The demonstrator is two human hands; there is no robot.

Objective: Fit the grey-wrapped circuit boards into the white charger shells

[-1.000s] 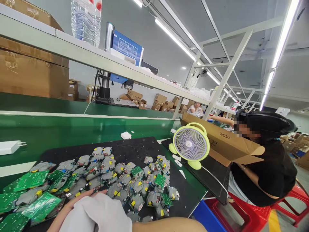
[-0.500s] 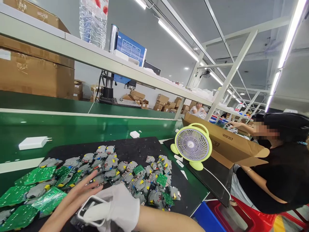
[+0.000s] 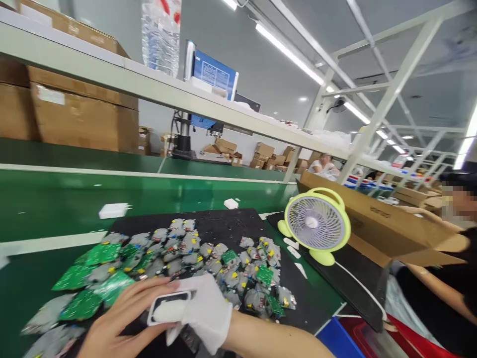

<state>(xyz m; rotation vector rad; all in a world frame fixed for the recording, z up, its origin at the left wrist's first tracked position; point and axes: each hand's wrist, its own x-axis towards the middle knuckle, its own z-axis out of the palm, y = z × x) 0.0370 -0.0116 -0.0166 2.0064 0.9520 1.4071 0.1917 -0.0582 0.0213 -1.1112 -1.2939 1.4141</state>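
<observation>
A white rectangular frame-like casing [image 3: 169, 307] is between my two hands at the lower middle. My left hand [image 3: 124, 315] has its fingers along the top and bottom of the casing and grips it. My right hand [image 3: 204, 311], in a white glove, reaches in from the right, with a pale covered finger lying across the casing's opening. Beneath and beyond both hands, many grey-wrapped circuit assemblies [image 3: 190, 241] and green boards [image 3: 104, 253] lie on a black mat [image 3: 238, 221].
A yellow-green fan [image 3: 316, 223] stands right of the mat, before an open cardboard box [image 3: 372, 214]. White adapters [image 3: 114, 211] lie on the green bench. A shelf [image 3: 149, 84] crosses above. A person in black [image 3: 443, 293] is at the right edge.
My left hand has closed from spread fingers onto the white casing. The view has shifted, so the bench things appear further right.
</observation>
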